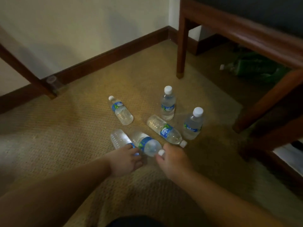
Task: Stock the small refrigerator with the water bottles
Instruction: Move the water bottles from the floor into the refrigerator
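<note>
- Bottles lie and stand on the carpet (82, 128); we see no refrigerator.
- Our right hand (173, 159) pinches the cap of the nearest bottle (147, 144), whose long axis points toward us.
- Our left hand (126, 161) curls over a second bottle (118, 139); firm hold unclear.
- Clear plastic, blue labels, white caps.

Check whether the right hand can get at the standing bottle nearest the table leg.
Probably yes. The right hand is at a lying bottle's cap, and only another lying bottle sits low between it and that upright bottle, whose cap stands clear above.
</note>
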`<action>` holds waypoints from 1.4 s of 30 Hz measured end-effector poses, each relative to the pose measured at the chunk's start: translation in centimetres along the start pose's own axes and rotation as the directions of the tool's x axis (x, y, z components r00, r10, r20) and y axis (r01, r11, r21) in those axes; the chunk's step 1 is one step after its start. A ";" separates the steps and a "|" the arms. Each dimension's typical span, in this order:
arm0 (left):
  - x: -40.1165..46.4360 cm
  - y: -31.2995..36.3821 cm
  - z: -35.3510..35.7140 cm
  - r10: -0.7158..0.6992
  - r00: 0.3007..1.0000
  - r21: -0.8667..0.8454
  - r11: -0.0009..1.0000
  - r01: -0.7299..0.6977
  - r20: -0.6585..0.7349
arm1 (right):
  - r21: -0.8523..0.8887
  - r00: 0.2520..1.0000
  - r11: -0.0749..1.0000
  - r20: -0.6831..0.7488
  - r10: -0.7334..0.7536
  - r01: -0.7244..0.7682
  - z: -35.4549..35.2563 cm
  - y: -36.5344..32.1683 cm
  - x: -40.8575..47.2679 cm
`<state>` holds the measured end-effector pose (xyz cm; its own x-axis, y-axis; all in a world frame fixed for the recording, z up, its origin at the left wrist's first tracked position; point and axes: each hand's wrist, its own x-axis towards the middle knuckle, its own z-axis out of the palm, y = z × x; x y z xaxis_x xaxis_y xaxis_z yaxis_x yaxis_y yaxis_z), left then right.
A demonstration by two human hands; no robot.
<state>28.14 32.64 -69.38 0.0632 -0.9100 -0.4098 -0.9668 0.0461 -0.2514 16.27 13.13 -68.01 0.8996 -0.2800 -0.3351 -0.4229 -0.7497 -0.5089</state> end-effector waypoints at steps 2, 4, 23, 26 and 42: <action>1.2 -1.7 -3.4 -0.066 0.998 -0.128 0.989 0.068 0.015 | 0.034 0.994 0.994 -0.037 -0.103 0.104 -5.0 0.1 -1.1; 2.0 -3.4 -8.1 -0.170 0.985 -0.309 0.935 0.173 0.035 | 0.031 0.973 0.976 -0.095 -0.210 0.214 -9.9 0.6 -3.1; 10.7 9.7 -45.6 -0.245 0.797 -0.729 0.605 -0.320 -0.553 | 0.239 0.643 0.958 -0.711 0.284 -0.159 -33.8 12.7 -31.3; 14.0 12.0 -47.4 -0.238 0.769 -0.708 0.608 -0.358 -0.593 | 0.277 0.501 0.925 -0.780 0.375 -0.262 -35.3 15.6 -32.4; 30.0 16.2 -49.5 -0.350 0.762 -0.788 0.525 -0.321 -0.545 | 0.240 0.233 0.781 -0.868 0.439 -0.576 -36.2 29.3 -27.4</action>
<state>2.12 -14.31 -42.39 0.2516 -0.9341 0.2532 -0.7234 -0.0078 0.6904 -16.88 -22.88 -45.03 0.1186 -0.9147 0.3862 -0.8748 -0.2802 -0.3951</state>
